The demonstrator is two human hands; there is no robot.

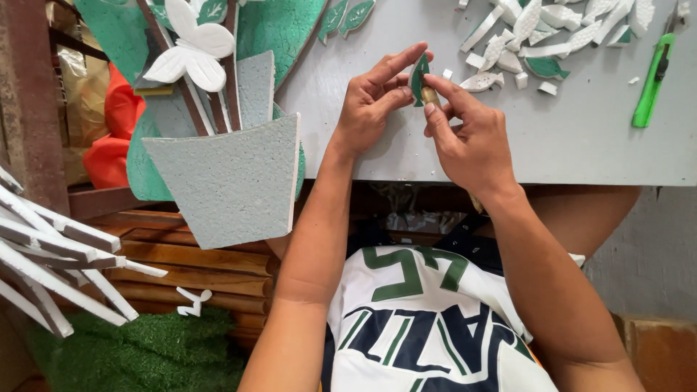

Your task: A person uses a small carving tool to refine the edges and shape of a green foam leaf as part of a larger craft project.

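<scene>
Head view — left hand (372,109) grip pinched narrow on green foam leaf (419,76); right hand (472,141) grip closed on small blade (430,95) touching leaf.

**Green foam leaf pinched between two hands**

A small dark-green foam leaf (419,78) stands upright, its pointed tip up, pinched between the fingertips of the left hand (374,105) and the right hand (468,141). Its edge shows a pale foam core. Just below the grip, a short brass-coloured blade tip (430,95) touches the leaf's lower edge, held by the right hand.
</scene>
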